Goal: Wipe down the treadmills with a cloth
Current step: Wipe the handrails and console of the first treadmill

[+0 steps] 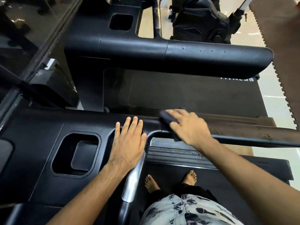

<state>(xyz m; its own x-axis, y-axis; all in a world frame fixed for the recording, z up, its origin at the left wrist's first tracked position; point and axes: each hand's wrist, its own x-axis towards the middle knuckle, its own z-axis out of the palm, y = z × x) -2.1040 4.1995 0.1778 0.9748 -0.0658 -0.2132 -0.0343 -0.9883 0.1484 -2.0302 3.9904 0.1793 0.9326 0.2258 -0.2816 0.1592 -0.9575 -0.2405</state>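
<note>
I stand barefoot on the belt of a black treadmill (227,169). Its console arm (40,127) runs across the lower half of the view. My left hand (128,143) lies flat on that arm with straight fingers, just right of a cup-holder recess (76,153). My right hand (188,125) presses a dark cloth (165,120) onto the arm's handrail (243,137), fingers spread over the cloth. Part of the cloth hangs below the rail under my palm. A second treadmill's black handrail (178,57) and belt (186,91) lie beyond.
A silver grip sensor bar (134,174) slants below my left hand. A glass wall (24,38) stands at the left. Another black machine (203,18) sits at the top on pale flooring. A brown puzzle-edge floor mat (289,46) fills the right edge.
</note>
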